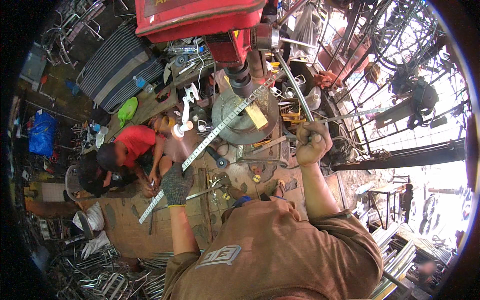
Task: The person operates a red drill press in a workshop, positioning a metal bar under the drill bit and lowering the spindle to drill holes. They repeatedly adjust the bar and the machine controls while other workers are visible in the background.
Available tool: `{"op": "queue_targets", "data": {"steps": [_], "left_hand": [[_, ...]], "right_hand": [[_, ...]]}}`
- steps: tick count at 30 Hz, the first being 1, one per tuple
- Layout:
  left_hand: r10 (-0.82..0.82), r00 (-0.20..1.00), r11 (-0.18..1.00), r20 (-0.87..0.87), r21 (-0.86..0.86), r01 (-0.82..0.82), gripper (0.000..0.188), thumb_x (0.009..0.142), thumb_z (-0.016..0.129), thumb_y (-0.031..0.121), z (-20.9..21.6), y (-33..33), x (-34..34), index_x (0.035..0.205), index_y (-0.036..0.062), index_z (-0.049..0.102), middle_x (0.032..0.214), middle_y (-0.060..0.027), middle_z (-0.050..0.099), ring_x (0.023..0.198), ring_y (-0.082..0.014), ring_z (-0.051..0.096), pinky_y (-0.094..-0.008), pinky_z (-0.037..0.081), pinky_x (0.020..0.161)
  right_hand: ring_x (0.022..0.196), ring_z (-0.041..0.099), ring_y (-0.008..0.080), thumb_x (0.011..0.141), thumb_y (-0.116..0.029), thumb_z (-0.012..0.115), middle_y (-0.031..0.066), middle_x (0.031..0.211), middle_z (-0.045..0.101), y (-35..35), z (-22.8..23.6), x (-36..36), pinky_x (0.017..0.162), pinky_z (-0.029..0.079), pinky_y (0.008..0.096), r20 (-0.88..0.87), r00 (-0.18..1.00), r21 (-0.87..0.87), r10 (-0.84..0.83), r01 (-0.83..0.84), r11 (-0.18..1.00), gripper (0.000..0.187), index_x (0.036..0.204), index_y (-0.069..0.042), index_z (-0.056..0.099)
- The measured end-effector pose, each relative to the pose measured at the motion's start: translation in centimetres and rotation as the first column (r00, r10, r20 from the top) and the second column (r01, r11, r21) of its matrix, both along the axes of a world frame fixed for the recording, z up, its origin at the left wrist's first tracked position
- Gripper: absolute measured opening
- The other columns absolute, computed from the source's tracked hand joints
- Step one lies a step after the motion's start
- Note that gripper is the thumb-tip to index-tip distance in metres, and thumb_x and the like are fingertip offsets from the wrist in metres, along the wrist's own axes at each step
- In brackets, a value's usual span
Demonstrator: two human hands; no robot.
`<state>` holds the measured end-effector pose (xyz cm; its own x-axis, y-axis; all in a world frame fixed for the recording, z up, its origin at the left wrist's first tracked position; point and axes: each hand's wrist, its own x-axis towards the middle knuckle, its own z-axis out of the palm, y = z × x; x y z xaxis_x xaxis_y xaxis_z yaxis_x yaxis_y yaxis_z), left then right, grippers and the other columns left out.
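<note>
My left hand [176, 185], in a dark knitted glove, is closed around a long flat metal strip [215, 131] with a row of square marks or holes. The strip runs slantwise from the lower left up over the round metal table [222, 107] of a red drill press [200, 20]. Above the strip hangs the dark drill chuck [241, 80]; whether the bit touches the metal is too small to tell. A yellowish block [256, 118] lies on the table beside the strip. My bare right hand [313, 143] grips the end of the press's feed lever [294, 85].
A person in a red shirt [135, 144] crouches on the left, hands close to the strip's lower end. A white lamp [188, 106] stands left of the table. An angle grinder [218, 158] lies below it. Metal tubes [400, 255] are stacked lower right.
</note>
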<state>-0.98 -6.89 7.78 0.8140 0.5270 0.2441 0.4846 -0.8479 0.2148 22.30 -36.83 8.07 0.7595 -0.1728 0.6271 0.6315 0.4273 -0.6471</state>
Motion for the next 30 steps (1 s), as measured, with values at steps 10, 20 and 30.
{"op": "queue_targets", "data": {"steps": [10, 20, 30], "left_hand": [[-0.006, 1.0, 1.0, -0.027, 0.003, 0.006, 0.03, 0.084, 0.068, 0.036, 0.0, 1.0, 0.7, 0.086, 0.0068, 0.067, 0.072, -0.0166, 0.066, 0.068, -0.0365, 0.064, -0.0467, 0.049, 0.061], [-0.031, 0.998, 0.999, -0.047, 0.036, 0.032, 0.03, 0.082, 0.07, 0.036, -0.2, 2.5, 1.6, 0.084, 0.0066, 0.066, 0.07, -0.0151, 0.065, 0.067, -0.0352, 0.064, -0.0454, 0.049, 0.062], [-0.002, 0.995, 0.999, -0.1, 0.042, 0.006, 0.029, 0.082, 0.071, 0.035, 0.1, 3.0, 2.1, 0.083, 0.0064, 0.065, 0.07, -0.0148, 0.065, 0.066, -0.0355, 0.064, -0.0476, 0.049, 0.063]], "right_hand": [[0.061, 0.056, 0.0141, 0.089, -0.033, 0.06, 0.0128, 0.081, 0.068, -0.6, -1.0, 0.0, 0.056, 0.042, 0.0279, -0.072, 0.993, 0.076, 0.089, -0.083, 0.994, 0.04, 0.091, 0.006, 0.068], [0.053, 0.043, 0.0141, 0.093, -0.036, 0.056, 0.0077, 0.064, 0.051, -0.5, -2.0, 0.5, 0.052, 0.035, 0.0298, 0.023, 1.0, 0.009, -0.004, 0.003, 1.0, 0.043, 0.095, 0.006, 0.063], [0.06, 0.061, 0.0176, 0.09, -0.033, 0.054, 0.0184, 0.083, 0.07, -0.9, -1.7, 0.4, 0.054, 0.046, 0.0291, 0.003, 0.997, 0.032, 0.083, -0.083, 0.996, 0.044, 0.093, 0.009, 0.066]]}}
